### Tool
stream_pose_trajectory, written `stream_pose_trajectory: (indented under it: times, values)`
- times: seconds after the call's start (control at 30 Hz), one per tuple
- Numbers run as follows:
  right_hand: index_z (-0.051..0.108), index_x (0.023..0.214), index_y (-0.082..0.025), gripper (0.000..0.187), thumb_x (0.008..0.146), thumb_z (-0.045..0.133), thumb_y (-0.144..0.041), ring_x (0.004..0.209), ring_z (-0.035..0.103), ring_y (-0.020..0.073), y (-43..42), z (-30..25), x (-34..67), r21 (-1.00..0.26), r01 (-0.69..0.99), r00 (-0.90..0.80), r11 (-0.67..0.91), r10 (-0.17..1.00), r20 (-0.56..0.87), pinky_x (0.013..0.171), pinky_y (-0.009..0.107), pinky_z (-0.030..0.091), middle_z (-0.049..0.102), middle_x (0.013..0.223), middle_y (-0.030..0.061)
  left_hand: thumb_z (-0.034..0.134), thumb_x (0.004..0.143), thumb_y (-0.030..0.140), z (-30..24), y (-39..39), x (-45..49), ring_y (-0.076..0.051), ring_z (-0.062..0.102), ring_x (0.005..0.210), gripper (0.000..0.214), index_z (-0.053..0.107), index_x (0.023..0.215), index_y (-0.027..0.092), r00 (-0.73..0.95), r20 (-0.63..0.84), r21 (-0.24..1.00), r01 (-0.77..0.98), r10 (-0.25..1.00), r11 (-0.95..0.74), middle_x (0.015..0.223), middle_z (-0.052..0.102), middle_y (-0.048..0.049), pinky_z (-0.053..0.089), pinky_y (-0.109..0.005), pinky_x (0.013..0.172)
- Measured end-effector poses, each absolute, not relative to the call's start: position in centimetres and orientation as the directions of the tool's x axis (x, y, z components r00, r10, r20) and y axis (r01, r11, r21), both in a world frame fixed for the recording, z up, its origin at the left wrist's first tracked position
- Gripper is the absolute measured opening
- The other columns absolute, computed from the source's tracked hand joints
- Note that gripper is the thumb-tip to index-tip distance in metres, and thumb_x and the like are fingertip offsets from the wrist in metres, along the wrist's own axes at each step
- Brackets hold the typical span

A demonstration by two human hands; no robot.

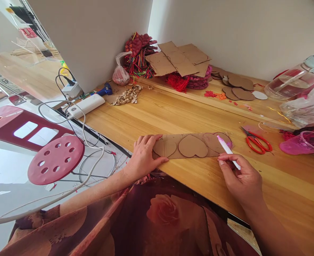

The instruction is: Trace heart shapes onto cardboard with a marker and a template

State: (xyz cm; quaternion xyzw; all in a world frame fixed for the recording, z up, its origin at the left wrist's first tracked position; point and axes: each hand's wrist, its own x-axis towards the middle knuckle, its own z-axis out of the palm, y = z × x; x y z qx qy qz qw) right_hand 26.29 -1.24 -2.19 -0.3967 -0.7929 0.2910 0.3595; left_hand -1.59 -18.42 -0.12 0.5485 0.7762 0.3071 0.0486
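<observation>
A strip of brown cardboard (174, 156) lies on the table near its front edge. Three rounded shapes show along it; the middle one is a heart (193, 145). Whether they are drawn or separate pieces, I cannot tell. My left hand (146, 153) grips the strip's left end, thumb at the near edge and fingers over the far one. Between the fingers of my right hand (239, 176) is a white pen with a purple tip (227, 149), slanted over the right-hand shape, which has a purple stain at its right side. Red-handled scissors (258, 142) lie just to the right.
Cardboard pieces (178, 58) are stacked at the back beside red yarn bundles (141, 46). Cut cardboard shapes (239, 81), a jug (292, 80) and a pink cup (303, 142) stand or lie on the right. Shells (127, 95), a power strip (87, 106) and cables sit left; a red stool (56, 160) is below.
</observation>
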Motion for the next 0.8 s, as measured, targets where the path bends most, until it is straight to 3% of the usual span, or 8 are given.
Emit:
stream_pose_trajectory:
  times: [0.2, 0.37, 0.63, 0.8]
  values:
    - [0.071, 0.095, -0.027, 0.013, 0.093, 0.068, -0.040, 0.080, 0.068, 0.0194, -1.4, -1.8, 26.2, -0.735, 0.421, -0.433, 0.532, 0.830, 0.352, 0.077, 0.034, 0.054, 0.076, 0.101, 0.0041, 0.090, 0.076, 0.047, -0.2, -18.5, -1.7, -0.035, 0.056, 0.126, 0.078, 0.055, 0.140, 0.023, -0.405, 0.255, 0.549, 0.808, 0.878, 0.213, 0.136, 0.064, -0.0118, 0.046, -0.057, 0.109]
    - [0.072, 0.097, -0.026, 0.015, 0.093, 0.068, -0.040, 0.083, 0.069, 0.0195, -1.3, -2.0, 26.3, -0.730, 0.433, -0.431, 0.528, 0.833, 0.347, 0.080, 0.034, 0.056, 0.077, 0.104, 0.0049, 0.092, 0.075, 0.043, -0.3, -19.3, -3.0, -0.030, 0.064, 0.121, 0.080, 0.053, 0.142, 0.023, -0.414, 0.262, 0.646, 0.747, 0.872, 0.160, 0.137, 0.062, -0.0114, 0.051, -0.052, 0.109]
    - [0.073, 0.097, -0.025, 0.021, 0.092, 0.069, -0.045, 0.080, 0.069, 0.0208, -1.2, -2.1, 26.2, -0.742, 0.402, -0.430, 0.537, 0.826, 0.365, 0.075, 0.034, 0.060, 0.076, 0.099, 0.0071, 0.061, 0.098, 0.022, -0.7, -20.4, -4.3, -0.016, 0.072, 0.101, 0.041, 0.056, 0.139, 0.023, -0.463, 0.315, 0.790, 0.612, 0.828, 0.041, 0.121, 0.070, -0.0063, 0.061, -0.038, 0.096]
    - [0.073, 0.098, -0.026, 0.019, 0.093, 0.069, -0.044, 0.080, 0.069, 0.0221, -1.3, -2.2, 26.3, -0.744, 0.411, -0.433, 0.527, 0.831, 0.349, 0.075, 0.037, 0.060, 0.076, 0.102, 0.0077, 0.073, 0.091, 0.026, -1.1, -20.1, -3.7, -0.019, 0.071, 0.108, 0.049, 0.059, 0.137, 0.024, -0.460, 0.295, 0.806, 0.591, 0.838, 0.040, 0.125, 0.068, -0.0080, 0.065, -0.039, 0.096]
